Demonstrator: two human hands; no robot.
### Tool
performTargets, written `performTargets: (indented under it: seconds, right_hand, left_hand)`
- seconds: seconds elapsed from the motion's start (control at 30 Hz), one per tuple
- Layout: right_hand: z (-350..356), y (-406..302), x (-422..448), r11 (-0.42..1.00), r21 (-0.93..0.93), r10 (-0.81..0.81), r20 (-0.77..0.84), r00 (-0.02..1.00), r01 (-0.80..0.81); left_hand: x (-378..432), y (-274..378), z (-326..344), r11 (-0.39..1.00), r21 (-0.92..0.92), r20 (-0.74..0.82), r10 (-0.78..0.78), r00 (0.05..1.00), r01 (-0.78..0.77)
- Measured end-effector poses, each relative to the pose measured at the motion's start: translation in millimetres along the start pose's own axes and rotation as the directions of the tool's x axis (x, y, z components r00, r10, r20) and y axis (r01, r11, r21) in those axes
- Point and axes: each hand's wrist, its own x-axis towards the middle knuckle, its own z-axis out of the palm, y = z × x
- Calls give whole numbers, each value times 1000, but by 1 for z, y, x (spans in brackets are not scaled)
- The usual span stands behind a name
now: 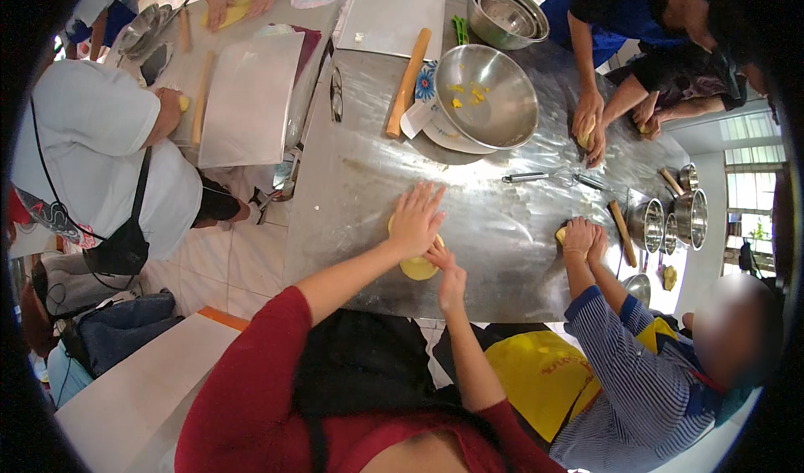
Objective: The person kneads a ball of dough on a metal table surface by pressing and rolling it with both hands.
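Observation:
Yellow dough [419,268] lies on the stainless steel table [352,184] in front of me. My left hand [417,218] rests flat over its far part, fingers spread and pointing away. Against the near right edge of the dough are the fingertips of my right hand [449,275], with that palm partly turned up. Beyond my hands, a large steel bowl [487,96] with yellow dough scraps sits on a white kitchen scale or plate. To its left is a wooden rolling pin [409,83]. A whisk [553,176] lies right of my hands.
At right, a person in a striped shirt [653,372] presses dough; others work dough at far right. Steel bowls [647,225] and a wooden rolling pin [622,233] stand or lie nearby. Eyeglasses [336,94] and a metal tray [392,11] are at far left of the table.

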Motion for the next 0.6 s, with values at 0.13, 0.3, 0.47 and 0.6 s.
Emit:
performTargets:
  seconds: [0.13,0.3,0.47,0.6]
  right_hand:
    - [-23,16,-16,980,191,142,-529,836,-46]
    - [-43,62,57,851,-348,83,-651,754,-394]
    - [46,-7,62,744,-665,-78,-174,982,-59]
    - [23,-24,15,896,-385,-149,211,966,223]
  left_hand:
    - [19,-4,12,969,216,39,111,993,-117]
    - [63,0,45,949,174,24,262,965,-262]
    - [89,-69,26,476,-820,298,-120,947,318]
    - [49,-39,-3,766,-584,257,-142,956,271]
